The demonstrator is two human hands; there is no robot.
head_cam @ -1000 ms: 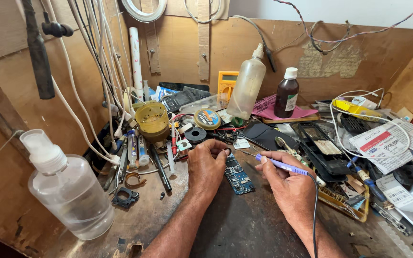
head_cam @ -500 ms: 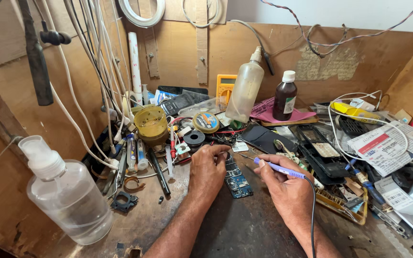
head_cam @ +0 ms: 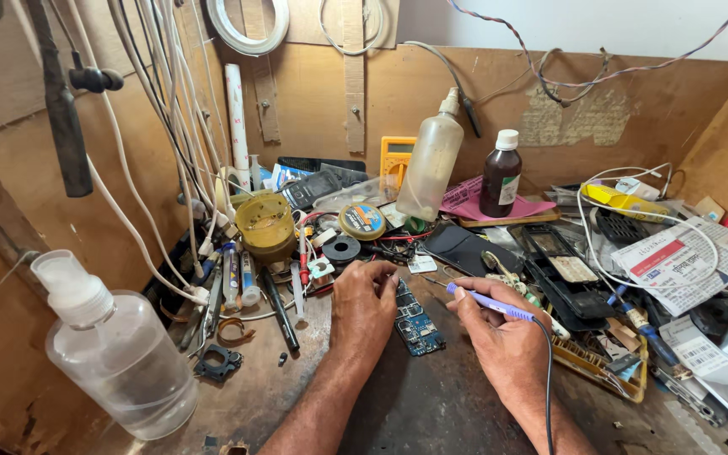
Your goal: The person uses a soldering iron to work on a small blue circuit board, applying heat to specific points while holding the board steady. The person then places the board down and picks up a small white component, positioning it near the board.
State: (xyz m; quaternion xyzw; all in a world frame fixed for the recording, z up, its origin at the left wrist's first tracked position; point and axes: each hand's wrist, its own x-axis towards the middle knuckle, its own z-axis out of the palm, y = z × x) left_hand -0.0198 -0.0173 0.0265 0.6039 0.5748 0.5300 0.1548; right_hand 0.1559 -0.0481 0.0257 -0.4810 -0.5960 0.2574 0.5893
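Note:
A small blue circuit board (head_cam: 415, 322) lies flat on the dark worn bench between my hands. My left hand (head_cam: 364, 307) rests on the board's left edge with its fingers curled at the top corner, pinning it down. My right hand (head_cam: 499, 341) grips a slim purple soldering iron (head_cam: 492, 305) like a pen. Its metal tip points left and hovers just above the upper right of the board. The iron's black cord (head_cam: 547, 379) runs down past my right wrist.
A clear plastic bottle (head_cam: 111, 350) stands at the near left. White cables (head_cam: 162, 152) hang down the left wall. Behind the board are a yellow solder pot (head_cam: 264, 223), a squeeze bottle (head_cam: 430, 160), a brown bottle (head_cam: 500, 175), a black phone (head_cam: 463, 248) and phone parts (head_cam: 566, 265).
The view has drifted slightly up and left. Both hands stay on the board and the iron, whose tip has edged a little closer to the board.

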